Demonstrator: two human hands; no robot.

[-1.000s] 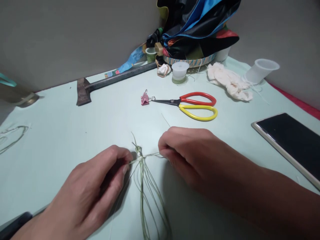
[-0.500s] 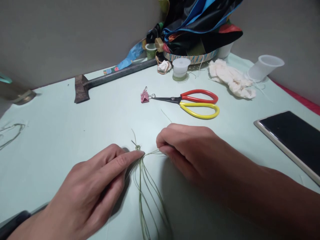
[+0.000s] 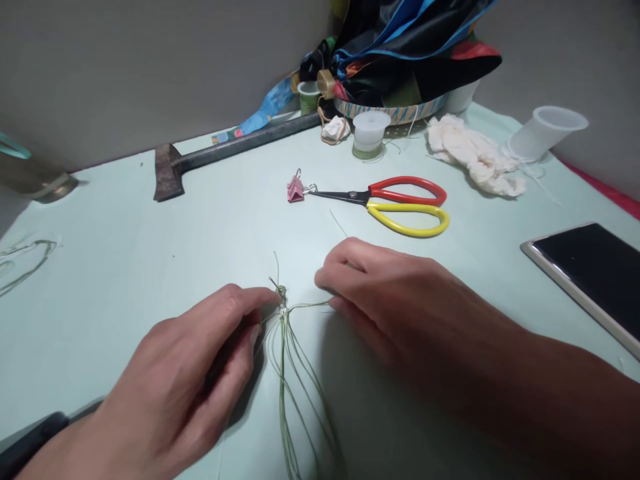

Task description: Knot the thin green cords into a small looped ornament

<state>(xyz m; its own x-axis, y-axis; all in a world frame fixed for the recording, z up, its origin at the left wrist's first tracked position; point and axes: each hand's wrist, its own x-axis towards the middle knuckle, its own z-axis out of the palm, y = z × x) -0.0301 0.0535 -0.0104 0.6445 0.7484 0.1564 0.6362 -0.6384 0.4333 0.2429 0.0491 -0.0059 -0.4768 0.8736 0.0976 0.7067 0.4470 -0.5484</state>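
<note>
Your green cord knot (image 3: 281, 293) sits bottom center with its strands (image 3: 291, 380) trailing straight down the frame, your left hand (image 3: 175, 360) curled closest against it, can't tell if it's gripping, while your right hand (image 3: 385, 293) pinches a side strand (image 3: 307, 306) narrowly.

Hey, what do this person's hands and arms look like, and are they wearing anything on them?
Both hands are bare: the left hand and the right hand wear no gloves, and no ring shows on either. The right forearm shows no sleeve or band. At the lower edge of the view, by the left wrist, lies a black strip; it may be a strap or cuff, but I cannot tell.
</note>
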